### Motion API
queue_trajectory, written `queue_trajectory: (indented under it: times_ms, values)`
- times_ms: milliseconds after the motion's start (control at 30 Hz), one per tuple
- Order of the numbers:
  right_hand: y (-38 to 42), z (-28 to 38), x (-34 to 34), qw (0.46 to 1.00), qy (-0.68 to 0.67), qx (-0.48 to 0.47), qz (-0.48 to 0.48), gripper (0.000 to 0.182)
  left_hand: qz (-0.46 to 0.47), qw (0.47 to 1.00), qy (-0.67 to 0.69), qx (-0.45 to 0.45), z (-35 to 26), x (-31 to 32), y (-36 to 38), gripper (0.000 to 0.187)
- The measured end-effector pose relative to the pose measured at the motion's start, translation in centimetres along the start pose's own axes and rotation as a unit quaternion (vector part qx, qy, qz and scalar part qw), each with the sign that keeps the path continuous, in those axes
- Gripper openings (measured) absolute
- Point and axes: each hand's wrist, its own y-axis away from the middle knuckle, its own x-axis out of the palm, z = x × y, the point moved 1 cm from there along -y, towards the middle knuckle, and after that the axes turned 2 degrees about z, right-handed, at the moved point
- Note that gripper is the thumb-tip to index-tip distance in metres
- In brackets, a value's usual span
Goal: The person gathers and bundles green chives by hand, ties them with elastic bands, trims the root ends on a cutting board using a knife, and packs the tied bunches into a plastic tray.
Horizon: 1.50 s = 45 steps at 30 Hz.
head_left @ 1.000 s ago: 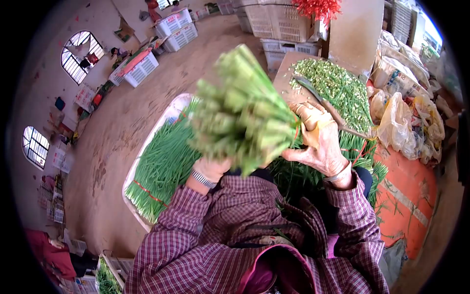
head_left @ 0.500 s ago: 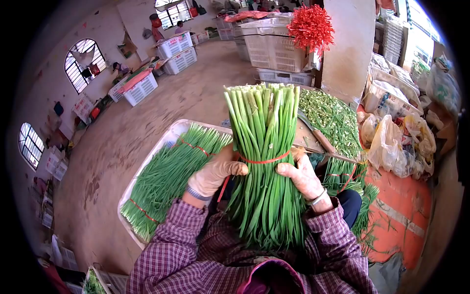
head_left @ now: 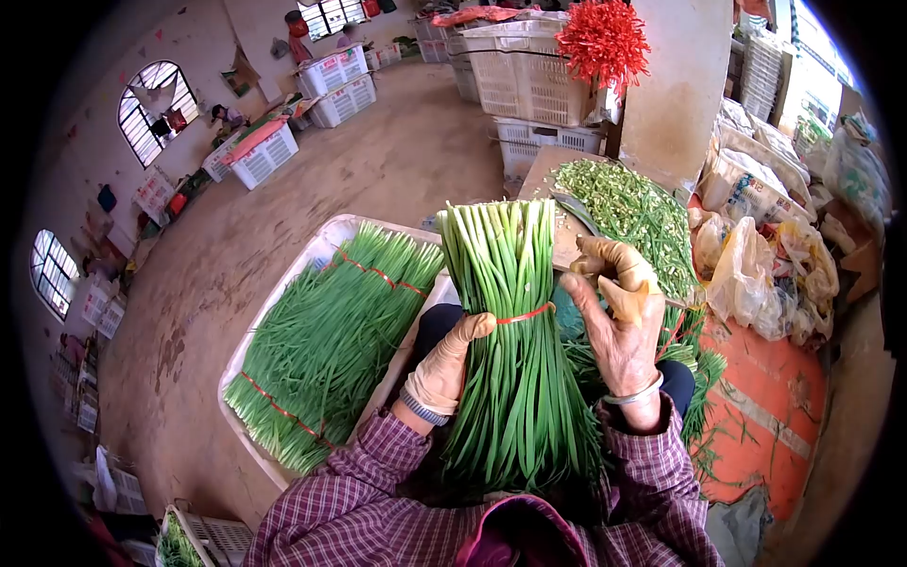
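Observation:
A thick bunch of garlic chives (head_left: 515, 387) stands upright before me, pale cut stems at the top and green leaves hanging down. A red band (head_left: 527, 314) circles its middle. My left hand (head_left: 448, 367), in a thin glove, is closed round the left side of the bunch, thumb on the front by the band. To the right of the stems, my right hand (head_left: 625, 326) is raised off the bunch, its gloved fingers bent and apart from the thumb. Nothing shows in it. More banded chives (head_left: 331, 331) lie in a white tray (head_left: 408, 350) on my left.
Behind the bunch, a board (head_left: 545, 172) carries a knife (head_left: 578, 212) and a heap of chopped stem ends (head_left: 628, 203). Red ties (head_left: 605, 42) hang by stacked white crates (head_left: 529, 85). Plastic bags (head_left: 756, 274) lie at right, beyond an orange mat (head_left: 756, 416).
My right hand has let go of the bunch and moved up and right. The bunch has come lower and tilted slightly, still in my left hand.

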Motion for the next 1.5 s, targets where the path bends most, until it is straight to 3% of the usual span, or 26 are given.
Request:
queue_trajectory:
  times_ms: [33,133,200,300,400,467,533,567,600,667,733,900,1033,1133,1333,1433,1500]
  values:
    - [-0.9,-0.3,0.1,0.989,0.059,-0.130,-0.032,0.021,0.000,1.000,0.001,-0.004,0.5,-0.4,-0.1,0.075]
    - [-2.1,0.5,0.2,0.976,0.104,-0.187,0.042,0.016,-0.025,0.999,0.031,-0.009,1.8,-1.0,-0.4,0.069]
    - [-2.6,0.5,1.3,0.967,0.144,-0.208,0.035,0.014,-0.003,1.000,0.025,0.001,1.8,-0.3,-0.4,0.057]
    - [-2.9,0.4,2.2,0.966,0.191,-0.167,0.050,0.015,-0.019,0.999,-0.020,0.027,3.5,-3.1,-1.0,0.049]
    - [-4.5,-0.7,2.2,0.940,0.206,-0.268,0.039,0.013,-0.047,0.998,-0.030,0.036,3.9,-3.6,-1.2,0.043]
    - [-5.7,-2.5,1.3,0.935,0.313,-0.167,0.015,0.010,-0.023,0.999,-0.023,0.027,4.5,-5.3,-1.7,0.040]
    - [-7.4,-4.4,0.1,0.933,0.328,-0.144,-0.028,0.007,-0.029,0.999,-0.015,0.018,4.2,-5.0,-1.6,0.039]
    - [-7.6,-4.8,-0.3,0.963,0.235,-0.126,-0.028,0.013,-0.019,1.000,-0.015,0.015,3.8,-4.5,-1.3,0.043]
    - [-7.5,-5.0,-0.3,0.963,0.236,-0.125,-0.027,0.013,-0.015,1.000,-0.009,0.007,3.4,-4.0,-0.9,0.049]
    - [-7.0,-3.6,-0.5,0.952,0.167,-0.249,0.060,0.021,-0.011,1.000,-0.001,-0.005,2.3,-2.1,-0.3,0.055]
    - [-6.5,-2.0,-0.2,0.956,0.107,-0.206,0.177,0.034,-0.005,1.000,0.003,-0.013,1.8,-0.9,-0.1,0.062]
    - [-7.3,-3.7,-0.2,0.929,0.091,-0.218,0.283,0.032,0.003,1.000,0.008,-0.010,4.0,-4.8,-1.2,0.059]
    - [-8.0,-4.0,-0.4,0.916,0.128,-0.250,0.286,0.029,-0.003,1.000,-0.018,0.001,3.7,-4.1,-0.6,0.049]
    - [-8.5,-3.1,-0.7,0.900,0.209,-0.214,0.317,0.035,-0.022,0.999,-0.025,-0.010,3.3,-3.3,-0.4,0.046]
    - [-9.3,-3.0,-1.1,0.872,0.288,-0.275,0.286,0.034,-0.003,0.998,-0.065,-0.018,3.9,-4.5,-0.7,0.045]
    - [-9.8,-3.9,-1.5,0.862,0.271,-0.274,0.330,0.030,-0.008,0.998,-0.068,0.014,3.9,-4.5,-0.9,0.047]
    - [-10.0,-4.6,-1.7,0.855,0.281,-0.283,0.332,0.027,0.031,0.991,-0.127,-0.033,3.8,-6.2,-0.9,0.071]
